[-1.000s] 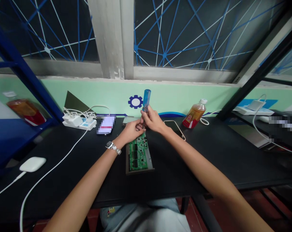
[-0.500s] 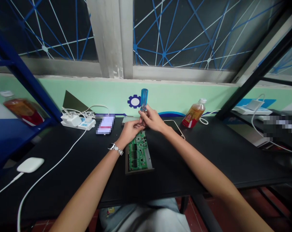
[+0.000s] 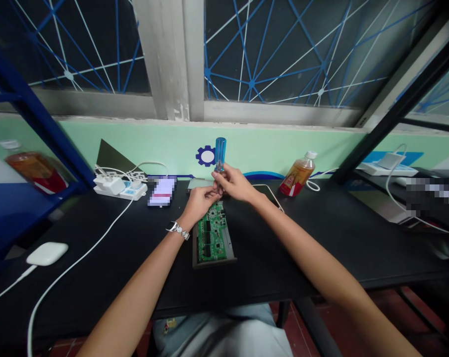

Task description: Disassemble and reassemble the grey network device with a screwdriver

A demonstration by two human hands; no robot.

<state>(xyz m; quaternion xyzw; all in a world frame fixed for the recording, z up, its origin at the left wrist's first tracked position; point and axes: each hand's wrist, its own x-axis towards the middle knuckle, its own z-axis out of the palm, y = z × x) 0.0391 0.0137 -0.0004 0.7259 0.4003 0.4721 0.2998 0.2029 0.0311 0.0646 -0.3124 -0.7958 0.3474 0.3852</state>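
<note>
A screwdriver with a clear blue handle stands nearly upright over the far end of a green circuit board. My right hand is closed around the lower handle, thumb and fingers pinched together. Beside the shaft, my left hand is closed, its fingertips pressed together low down by the board's far edge. What they pinch, if anything, is hidden. The board lies in a grey metal tray-like housing on the black table. Fingers cover the screwdriver's tip.
Behind the hands lies a flat grey piece. A phone and a white power strip are at the back left. A drink bottle stands back right. A white charger puck and cable lie at left.
The screwdriver's handle has shifted very slightly left, and my right hand has moved a little with it. My left hand and the circuit board stay in place.
</note>
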